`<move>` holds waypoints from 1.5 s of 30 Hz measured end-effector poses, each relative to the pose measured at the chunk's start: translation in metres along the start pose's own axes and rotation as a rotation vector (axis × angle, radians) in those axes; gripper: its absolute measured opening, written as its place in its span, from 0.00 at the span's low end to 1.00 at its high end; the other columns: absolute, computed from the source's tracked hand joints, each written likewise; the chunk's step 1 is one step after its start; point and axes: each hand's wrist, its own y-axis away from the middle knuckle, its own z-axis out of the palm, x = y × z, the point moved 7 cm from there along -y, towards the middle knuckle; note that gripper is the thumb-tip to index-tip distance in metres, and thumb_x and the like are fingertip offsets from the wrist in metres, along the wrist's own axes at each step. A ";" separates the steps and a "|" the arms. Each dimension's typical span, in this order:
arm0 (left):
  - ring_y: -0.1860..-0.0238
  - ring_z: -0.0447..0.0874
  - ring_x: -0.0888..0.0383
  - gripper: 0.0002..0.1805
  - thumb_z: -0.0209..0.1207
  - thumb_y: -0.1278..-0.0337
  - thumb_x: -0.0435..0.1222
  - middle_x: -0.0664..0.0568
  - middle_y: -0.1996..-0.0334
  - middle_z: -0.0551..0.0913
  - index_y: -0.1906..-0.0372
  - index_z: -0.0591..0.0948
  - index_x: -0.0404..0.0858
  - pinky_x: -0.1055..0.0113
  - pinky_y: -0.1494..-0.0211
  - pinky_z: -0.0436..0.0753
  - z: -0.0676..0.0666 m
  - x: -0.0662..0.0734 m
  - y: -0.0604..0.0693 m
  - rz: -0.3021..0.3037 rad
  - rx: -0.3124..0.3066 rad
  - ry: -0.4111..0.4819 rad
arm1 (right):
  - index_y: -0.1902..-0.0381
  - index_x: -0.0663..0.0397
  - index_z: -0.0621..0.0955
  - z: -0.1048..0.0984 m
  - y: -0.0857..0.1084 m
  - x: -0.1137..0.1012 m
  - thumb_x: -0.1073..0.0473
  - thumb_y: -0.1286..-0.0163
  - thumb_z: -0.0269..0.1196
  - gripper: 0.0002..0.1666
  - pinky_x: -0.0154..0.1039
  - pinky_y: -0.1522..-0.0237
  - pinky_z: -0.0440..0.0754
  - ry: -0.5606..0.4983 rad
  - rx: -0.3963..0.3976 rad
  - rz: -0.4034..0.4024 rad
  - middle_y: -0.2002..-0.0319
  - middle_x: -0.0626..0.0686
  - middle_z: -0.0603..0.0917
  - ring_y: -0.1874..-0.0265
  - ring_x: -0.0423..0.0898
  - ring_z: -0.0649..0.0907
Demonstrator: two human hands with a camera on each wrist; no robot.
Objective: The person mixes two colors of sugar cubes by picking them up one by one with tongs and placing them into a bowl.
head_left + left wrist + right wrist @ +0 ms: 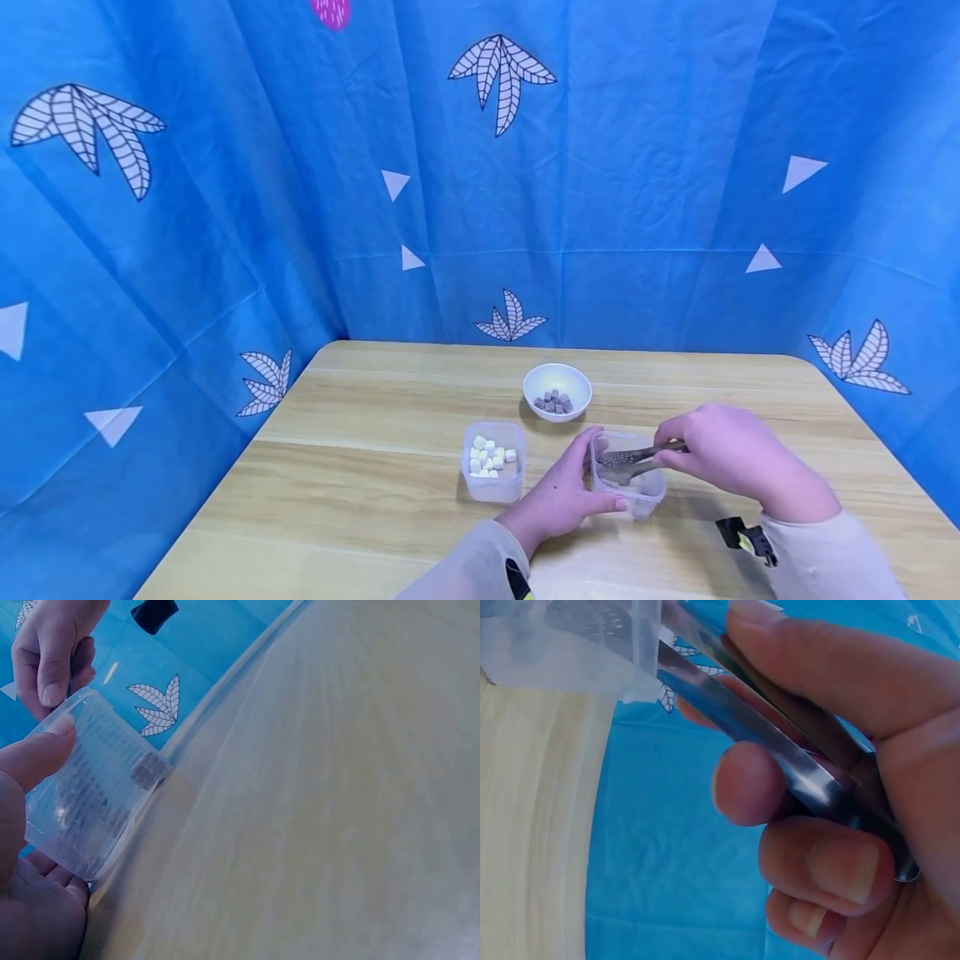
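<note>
My left hand (558, 500) grips a clear plastic box (647, 503) on the right of the table, thumb on the near wall and fingers round the left side. My right hand (723, 450) holds metal tongs (810, 780), their perforated ends (626, 467) reaching down inside that box. Through the wall, the left wrist view shows one brownish cube (148, 771) low in the box, beside the tongs' ends. Whether the tongs touch or pinch the cube cannot be made out. The right wrist view shows fingers curled round the tongs' handles.
Left of my left hand stands another clear box (512, 490) with several white cubes (489, 458). Behind the two boxes is a white bowl (557, 375) holding several brownish cubes (553, 402). A blue patterned curtain (637, 208) hangs behind the wooden table (337, 500).
</note>
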 end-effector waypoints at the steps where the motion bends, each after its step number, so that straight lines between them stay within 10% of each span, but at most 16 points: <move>1: 0.29 0.64 0.62 0.53 0.76 0.51 0.46 0.65 0.29 0.68 0.22 0.57 0.55 0.53 0.23 0.58 0.000 0.000 0.000 0.000 -0.002 0.001 | 0.67 0.31 0.88 0.000 0.000 0.000 0.44 0.37 0.72 0.04 0.39 0.74 0.79 0.001 0.005 -0.009 0.71 0.29 0.82 0.76 0.29 0.77; 45: 0.29 0.64 0.62 0.55 0.77 0.53 0.43 0.67 0.31 0.69 0.23 0.57 0.63 0.52 0.23 0.57 0.001 0.001 -0.002 -0.001 0.015 0.013 | 0.61 0.33 0.89 -0.036 0.015 0.010 0.46 0.34 0.70 0.05 0.45 0.64 0.85 0.009 0.146 -0.014 0.67 0.30 0.85 0.68 0.32 0.83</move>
